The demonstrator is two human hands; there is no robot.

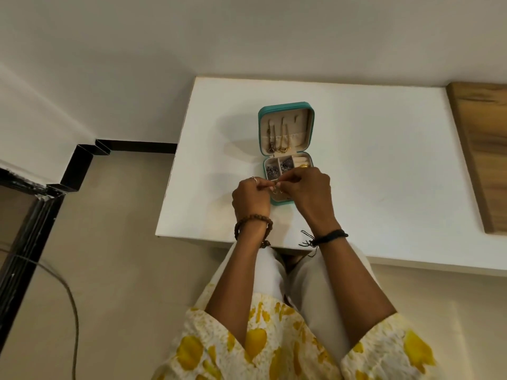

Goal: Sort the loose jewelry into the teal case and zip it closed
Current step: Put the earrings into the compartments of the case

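The teal case (286, 106) lies open on the white table (370, 165). Its upright lid holds hanging chains (279, 138) above a beige pouch. The tray part has small compartments with dark jewelry (278, 167) and a gold piece (303, 166). My left hand (251, 198) and my right hand (310, 192) meet just above the tray's near half, fingertips pinched together on a small thin piece of jewelry (275, 185) that is too small to identify. The hands hide the tray's front compartments.
A wooden board (482, 149) lies along the table's right side. The table's left edge drops to the beige floor, where a black frame (33, 215) and a cable (68, 297) sit at the left. My lap in a yellow-patterned garment is below the near edge.
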